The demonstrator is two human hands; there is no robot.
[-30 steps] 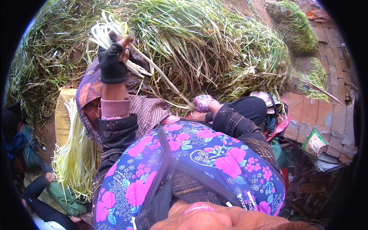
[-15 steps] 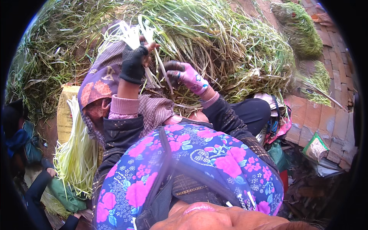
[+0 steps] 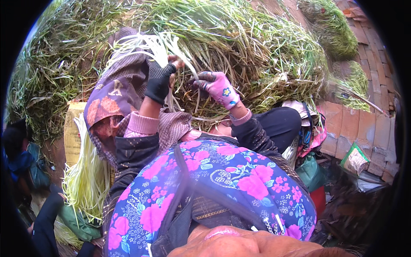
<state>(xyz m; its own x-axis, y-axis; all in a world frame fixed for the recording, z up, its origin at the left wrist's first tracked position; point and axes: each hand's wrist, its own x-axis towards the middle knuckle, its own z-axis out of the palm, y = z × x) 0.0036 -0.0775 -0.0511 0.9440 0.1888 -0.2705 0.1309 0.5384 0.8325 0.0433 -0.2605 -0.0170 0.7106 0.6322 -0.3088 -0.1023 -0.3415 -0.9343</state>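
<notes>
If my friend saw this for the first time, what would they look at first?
Probably the flowery blue garment, bright with pink, filling the lower middle. A huge heap of green stalks stretches across the top. Between them, the black-gloved left hand holds pale stalks, and the pink-gloved right hand is just to its right.

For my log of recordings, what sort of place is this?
Probably an informal vegetable-sorting spot, perhaps outdoors: a big heap of leafy green stalks, pale stalks in the gloved left hand, and brick paving at the right.
</notes>
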